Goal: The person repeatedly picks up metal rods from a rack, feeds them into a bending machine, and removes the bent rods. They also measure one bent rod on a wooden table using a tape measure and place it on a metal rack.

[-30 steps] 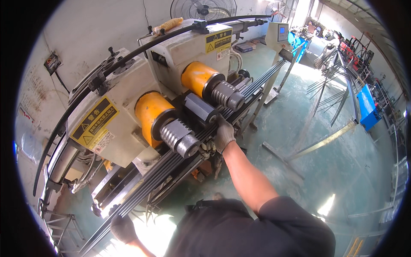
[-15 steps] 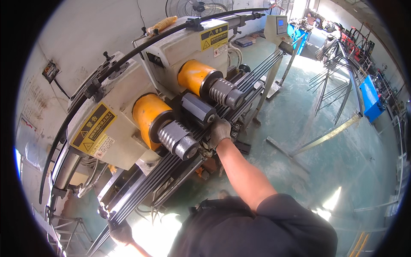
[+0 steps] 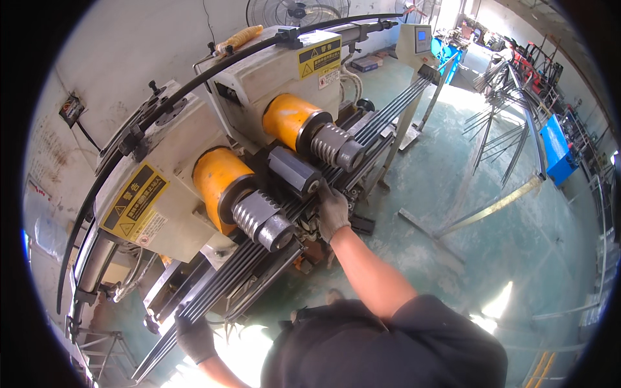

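Observation:
Both of my hands wear grey work gloves. My left hand is closed around a bundle of long dark metal rods at the lower left, close to their near ends. The rods run side by side under two ridged steel rollers that stick out of orange cylinders. My right hand reaches to the rods just below a dark many-sided block between the rollers. Its fingertips are partly hidden against the rods and the block, so its grip cannot be made out.
The beige machine carries yellow warning labels and a black curved bar. A control box stands at its far end. To the right, more rods lie on a metal stand beside a blue panel. A fan stands behind.
My left hand has slid up and right along the rods, nearer the machine. My right hand stays by the block, slightly lower. The whole view has shifted a little.

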`<state>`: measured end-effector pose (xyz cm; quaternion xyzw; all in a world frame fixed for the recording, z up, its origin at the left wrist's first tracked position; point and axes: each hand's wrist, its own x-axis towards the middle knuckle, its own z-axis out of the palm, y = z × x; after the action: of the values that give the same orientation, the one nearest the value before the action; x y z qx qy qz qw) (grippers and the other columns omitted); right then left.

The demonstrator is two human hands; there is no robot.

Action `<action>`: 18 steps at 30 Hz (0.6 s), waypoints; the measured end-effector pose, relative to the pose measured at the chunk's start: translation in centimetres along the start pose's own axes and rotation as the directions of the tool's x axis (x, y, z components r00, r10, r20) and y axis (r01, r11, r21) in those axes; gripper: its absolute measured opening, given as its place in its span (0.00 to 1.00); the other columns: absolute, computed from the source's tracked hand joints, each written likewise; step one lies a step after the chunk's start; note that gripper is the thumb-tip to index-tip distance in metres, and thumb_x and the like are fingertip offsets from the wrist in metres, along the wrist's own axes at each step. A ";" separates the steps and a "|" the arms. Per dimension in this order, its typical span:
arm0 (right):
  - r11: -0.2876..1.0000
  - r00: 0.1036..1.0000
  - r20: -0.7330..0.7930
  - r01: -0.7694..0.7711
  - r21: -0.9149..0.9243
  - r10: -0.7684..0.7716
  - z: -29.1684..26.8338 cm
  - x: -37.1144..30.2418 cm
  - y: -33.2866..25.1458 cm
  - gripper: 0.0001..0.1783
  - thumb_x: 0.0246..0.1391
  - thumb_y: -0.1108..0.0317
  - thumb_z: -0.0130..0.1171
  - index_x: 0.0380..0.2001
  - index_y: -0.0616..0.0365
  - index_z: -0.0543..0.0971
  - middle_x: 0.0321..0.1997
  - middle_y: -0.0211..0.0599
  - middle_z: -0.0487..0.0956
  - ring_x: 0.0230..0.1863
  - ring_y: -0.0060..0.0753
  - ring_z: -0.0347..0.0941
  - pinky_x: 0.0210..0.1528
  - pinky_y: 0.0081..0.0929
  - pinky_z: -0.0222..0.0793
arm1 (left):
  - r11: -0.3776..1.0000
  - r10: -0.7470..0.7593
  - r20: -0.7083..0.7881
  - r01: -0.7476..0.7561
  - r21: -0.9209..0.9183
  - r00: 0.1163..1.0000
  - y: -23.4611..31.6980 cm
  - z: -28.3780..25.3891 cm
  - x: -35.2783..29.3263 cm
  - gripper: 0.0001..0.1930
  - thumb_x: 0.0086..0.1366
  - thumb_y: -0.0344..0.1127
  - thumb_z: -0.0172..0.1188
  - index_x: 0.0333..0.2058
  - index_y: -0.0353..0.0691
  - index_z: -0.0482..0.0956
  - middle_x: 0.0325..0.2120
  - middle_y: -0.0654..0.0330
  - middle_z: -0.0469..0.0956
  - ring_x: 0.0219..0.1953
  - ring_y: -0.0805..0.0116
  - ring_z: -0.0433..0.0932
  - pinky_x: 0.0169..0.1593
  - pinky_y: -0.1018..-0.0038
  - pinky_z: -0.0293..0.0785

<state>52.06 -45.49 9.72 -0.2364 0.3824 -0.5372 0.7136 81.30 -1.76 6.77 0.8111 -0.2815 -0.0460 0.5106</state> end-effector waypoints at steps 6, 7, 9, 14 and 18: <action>0.972 0.996 -0.003 0.088 -0.217 -0.091 -5.6 -2.5 -0.7 0.26 0.80 0.53 0.65 0.57 0.70 0.88 0.52 0.31 0.89 0.51 0.21 0.79 0.59 0.26 0.73 | 0.993 0.017 -0.142 0.000 0.117 0.990 -1.5 -4.3 -0.5 0.14 0.84 0.25 0.58 0.63 0.35 0.83 0.54 0.58 0.89 0.57 0.69 0.86 0.65 0.70 0.79; 0.974 0.999 -0.003 0.049 -0.222 -0.051 -6.6 -2.9 -0.6 0.25 0.80 0.54 0.65 0.59 0.69 0.88 0.54 0.31 0.89 0.53 0.23 0.80 0.61 0.27 0.74 | 0.998 -0.020 -0.153 0.029 0.061 0.988 -1.7 -4.1 -0.4 0.14 0.83 0.25 0.59 0.63 0.36 0.83 0.53 0.58 0.90 0.56 0.69 0.87 0.65 0.70 0.79; 0.969 1.000 -0.019 0.004 -0.247 -0.009 -8.3 -3.2 0.1 0.24 0.80 0.54 0.66 0.58 0.69 0.88 0.53 0.32 0.89 0.52 0.24 0.80 0.60 0.27 0.74 | 0.977 -0.007 -0.173 0.044 0.210 0.985 -1.3 -3.0 -0.5 0.15 0.82 0.26 0.62 0.63 0.37 0.83 0.55 0.57 0.89 0.57 0.65 0.87 0.66 0.67 0.80; 0.877 0.998 -0.052 0.006 -0.480 -0.035 -12.5 -2.3 2.8 0.23 0.76 0.53 0.68 0.52 0.67 0.91 0.44 0.38 0.90 0.45 0.28 0.81 0.53 0.32 0.77 | 0.957 -0.060 -0.216 0.117 0.264 0.975 3.8 0.7 -0.8 0.19 0.78 0.27 0.64 0.65 0.37 0.82 0.56 0.51 0.89 0.57 0.56 0.88 0.64 0.64 0.81; 0.806 0.994 0.106 0.084 -0.586 -0.027 -16.1 0.3 5.3 0.29 0.75 0.51 0.64 0.64 0.66 0.85 0.65 0.48 0.87 0.68 0.43 0.80 0.75 0.40 0.71 | 0.958 -0.219 -0.119 0.237 0.163 0.968 7.0 2.5 -1.7 0.23 0.75 0.28 0.65 0.67 0.36 0.81 0.56 0.45 0.89 0.54 0.47 0.89 0.61 0.61 0.83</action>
<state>42.29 -42.92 -3.95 -0.4820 0.4896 -0.4010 0.6060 76.16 -5.16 11.17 0.8814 -0.1632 -0.0392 0.4416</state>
